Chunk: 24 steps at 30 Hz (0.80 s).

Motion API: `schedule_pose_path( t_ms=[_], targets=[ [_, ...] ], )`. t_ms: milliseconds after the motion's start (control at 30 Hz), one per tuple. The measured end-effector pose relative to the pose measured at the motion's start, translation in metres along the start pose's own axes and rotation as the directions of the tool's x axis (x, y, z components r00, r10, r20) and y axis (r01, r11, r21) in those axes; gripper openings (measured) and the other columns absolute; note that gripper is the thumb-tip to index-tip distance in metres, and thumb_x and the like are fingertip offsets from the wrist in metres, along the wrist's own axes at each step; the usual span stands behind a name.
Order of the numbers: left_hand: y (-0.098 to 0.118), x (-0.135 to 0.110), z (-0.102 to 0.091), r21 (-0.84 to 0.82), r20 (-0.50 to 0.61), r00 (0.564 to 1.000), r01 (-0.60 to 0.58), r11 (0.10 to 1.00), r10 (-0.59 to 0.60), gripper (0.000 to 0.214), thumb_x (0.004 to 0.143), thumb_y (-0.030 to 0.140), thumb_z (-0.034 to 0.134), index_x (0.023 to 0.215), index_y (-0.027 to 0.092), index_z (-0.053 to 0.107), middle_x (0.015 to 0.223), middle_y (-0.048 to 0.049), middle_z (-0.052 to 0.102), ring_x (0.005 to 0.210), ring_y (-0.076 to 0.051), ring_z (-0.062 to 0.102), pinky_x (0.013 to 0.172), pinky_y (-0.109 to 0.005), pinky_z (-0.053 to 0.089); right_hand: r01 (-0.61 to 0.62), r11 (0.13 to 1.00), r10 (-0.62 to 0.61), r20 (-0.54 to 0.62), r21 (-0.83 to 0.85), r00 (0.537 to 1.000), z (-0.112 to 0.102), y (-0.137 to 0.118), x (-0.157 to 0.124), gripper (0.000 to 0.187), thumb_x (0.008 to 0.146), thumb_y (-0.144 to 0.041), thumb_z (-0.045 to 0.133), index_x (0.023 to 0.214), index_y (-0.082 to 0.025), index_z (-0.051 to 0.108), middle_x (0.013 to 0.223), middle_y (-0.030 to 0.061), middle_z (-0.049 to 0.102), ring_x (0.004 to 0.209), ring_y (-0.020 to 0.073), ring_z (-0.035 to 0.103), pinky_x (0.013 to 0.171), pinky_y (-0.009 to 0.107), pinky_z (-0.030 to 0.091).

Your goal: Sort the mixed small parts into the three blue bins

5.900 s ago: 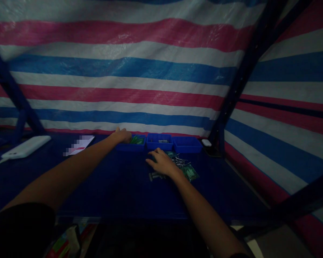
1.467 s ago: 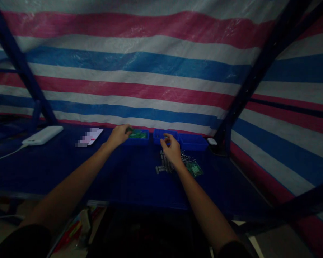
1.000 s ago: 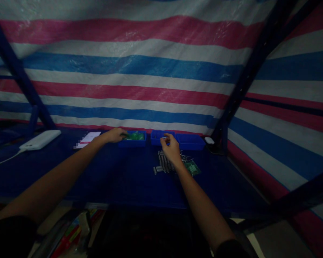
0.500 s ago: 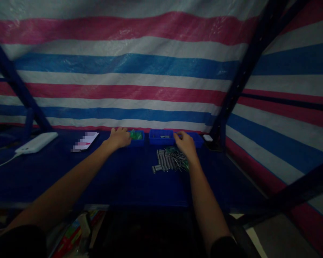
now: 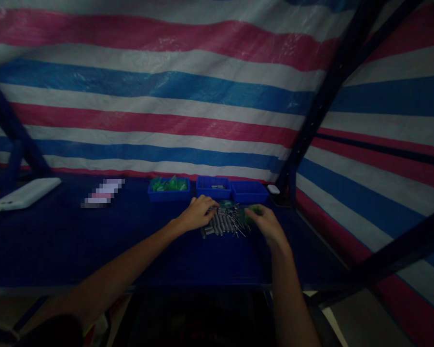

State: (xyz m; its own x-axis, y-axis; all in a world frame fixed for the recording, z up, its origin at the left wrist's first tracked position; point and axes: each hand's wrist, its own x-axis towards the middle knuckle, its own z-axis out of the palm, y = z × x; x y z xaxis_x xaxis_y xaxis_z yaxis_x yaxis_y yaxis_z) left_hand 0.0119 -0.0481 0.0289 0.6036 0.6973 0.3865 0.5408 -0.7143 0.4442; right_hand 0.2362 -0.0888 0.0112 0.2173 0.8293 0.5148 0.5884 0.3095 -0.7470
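A pile of short grey metal cylinders (image 5: 220, 221) lies on the blue table, with thin metal pins (image 5: 241, 225) heaped at its right side. My left hand (image 5: 199, 212) rests at the pile's left edge, fingers reaching over the cylinders and apart. On the other side, my right hand (image 5: 269, 224) has its thumb and fingers curled round green plastic pieces (image 5: 252, 213) beside the pins. How many pieces it grips is too dark to make out.
Behind the pile stand a blue bin of green pieces (image 5: 169, 194), a blue bin with a few metal parts (image 5: 213, 193) and another blue bin (image 5: 249, 197). A phone (image 5: 103, 193) and white power bank (image 5: 27, 193) lie left. A small white case (image 5: 273, 189) sits right.
My left hand has left the bin of green pieces and come right to the metal pile. My right hand has drawn back from the bins down to the green pieces. The view has shifted slightly.
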Motion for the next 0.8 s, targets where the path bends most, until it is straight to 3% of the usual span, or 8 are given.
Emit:
schedule_pose_path(
  t_ms=[67, 167, 233, 300, 367, 433, 600, 800],
  targets=[
    [-0.006, 0.001, -0.001, -0.33, 0.016, 0.988, 0.15, 0.932, -0.153, 0.032, 0.082, 0.041, 0.043, 0.089, 0.018, 0.064, 0.081, -0.0058, 0.064, 0.07, -0.016, 0.054, 0.064, -0.028, 0.04, -0.057, 0.97, 0.037, 0.088, 0.234, 0.995, 0.015, -0.02, 0.023, 0.015, 0.073, -0.036, 0.055, 0.073, -0.023, 0.061, 0.067, 0.0033, 0.06, 0.063, 0.0189, 0.057, 0.059, 0.035, 0.048],
    [-0.018, 0.0, -0.01, -0.744, 0.139, 0.901, 0.369, 0.557, -0.411, 0.054, 0.081, 0.057, 0.032, 0.088, 0.013, 0.063, 0.066, -0.0046, 0.06, 0.044, -0.009, 0.042, 0.042, -0.021, 0.029, 0.082, 0.95, -0.125, 0.125, 0.301, 0.984, 0.051, -0.056, 0.048, 0.011, 0.07, -0.031, 0.058, 0.075, -0.022, 0.062, 0.073, 0.0007, 0.059, 0.072, 0.0175, 0.056, 0.071, 0.036, 0.047],
    [-0.026, -0.002, -0.019, -0.876, 0.187, 0.843, 0.375, 0.302, -0.505, 0.052, 0.081, 0.056, 0.033, 0.084, 0.012, 0.062, 0.064, -0.0043, 0.059, 0.042, -0.007, 0.041, 0.04, -0.019, 0.028, 0.201, 0.95, -0.247, 0.18, 0.24, 0.952, 0.078, -0.073, 0.05, 0.011, 0.069, -0.027, 0.06, 0.076, -0.021, 0.065, 0.079, 0.0021, 0.057, 0.081, 0.018, 0.054, 0.078, 0.037, 0.044],
    [-0.033, -0.004, -0.027, -0.929, 0.158, 0.804, 0.317, 0.19, -0.573, 0.033, 0.079, 0.043, 0.046, 0.078, 0.013, 0.06, 0.065, -0.0036, 0.059, 0.047, -0.007, 0.047, 0.045, -0.019, 0.035, 0.298, 0.941, -0.328, 0.216, 0.161, 0.92, 0.099, -0.08, 0.041, 0.014, 0.07, -0.022, 0.059, 0.082, -0.022, 0.067, 0.088, 0.0042, 0.054, 0.091, 0.0187, 0.051, 0.085, 0.037, 0.041],
    [-0.039, -0.006, -0.031, -0.931, 0.079, 0.787, 0.277, 0.236, -0.612, 0.015, 0.074, 0.027, 0.054, 0.077, 0.014, 0.059, 0.068, -0.0029, 0.06, 0.055, -0.009, 0.053, 0.052, -0.02, 0.04, 0.37, 0.925, -0.38, 0.232, 0.089, 0.895, 0.109, -0.079, 0.027, 0.021, 0.07, -0.018, 0.059, 0.089, -0.024, 0.067, 0.102, 0.0059, 0.05, 0.103, 0.0201, 0.046, 0.091, 0.037, 0.037],
    [-0.041, -0.007, -0.031, -0.873, -0.057, 0.785, 0.261, 0.413, -0.617, 0.013, 0.073, 0.021, 0.055, 0.082, 0.014, 0.06, 0.076, -0.0036, 0.062, 0.065, -0.011, 0.056, 0.059, -0.022, 0.043, 0.347, 0.937, -0.345, 0.211, 0.032, 0.915, 0.109, -0.073, 0.017, 0.023, 0.068, -0.021, 0.062, 0.091, -0.025, 0.067, 0.113, 0.0063, 0.045, 0.111, 0.0227, 0.04, 0.095, 0.039, 0.033],
    [-0.03, -0.01, -0.02, -0.321, -0.401, 0.879, 0.13, 0.938, -0.259, 0.019, 0.079, 0.019, 0.05, 0.092, 0.019, 0.064, 0.097, -0.0054, 0.061, 0.094, -0.019, 0.054, 0.085, -0.034, 0.042, -0.084, 0.979, 0.04, 0.225, 0.188, 0.974, 0.097, -0.059, 0.023, 0.04, 0.076, -0.054, 0.046, 0.073, -0.018, 0.064, 0.078, 0.0042, 0.057, 0.083, 0.0203, 0.054, 0.074, 0.035, 0.044],
    [-0.018, -0.015, -0.008, -0.054, -0.324, 0.946, -0.008, 0.999, -0.009, 0.028, 0.074, 0.017, 0.056, 0.1, 0.02, 0.063, 0.102, -0.0076, 0.056, 0.099, -0.02, 0.05, 0.09, -0.036, 0.039, -0.192, 0.87, 0.088, 0.241, 0.454, 0.967, 0.108, -0.049, 0.03, 0.027, 0.071, -0.042, 0.052, 0.077, -0.017, 0.056, 0.062, -0.0014, 0.056, 0.055, 0.013, 0.051, 0.048, 0.022, 0.039]
  ],
)
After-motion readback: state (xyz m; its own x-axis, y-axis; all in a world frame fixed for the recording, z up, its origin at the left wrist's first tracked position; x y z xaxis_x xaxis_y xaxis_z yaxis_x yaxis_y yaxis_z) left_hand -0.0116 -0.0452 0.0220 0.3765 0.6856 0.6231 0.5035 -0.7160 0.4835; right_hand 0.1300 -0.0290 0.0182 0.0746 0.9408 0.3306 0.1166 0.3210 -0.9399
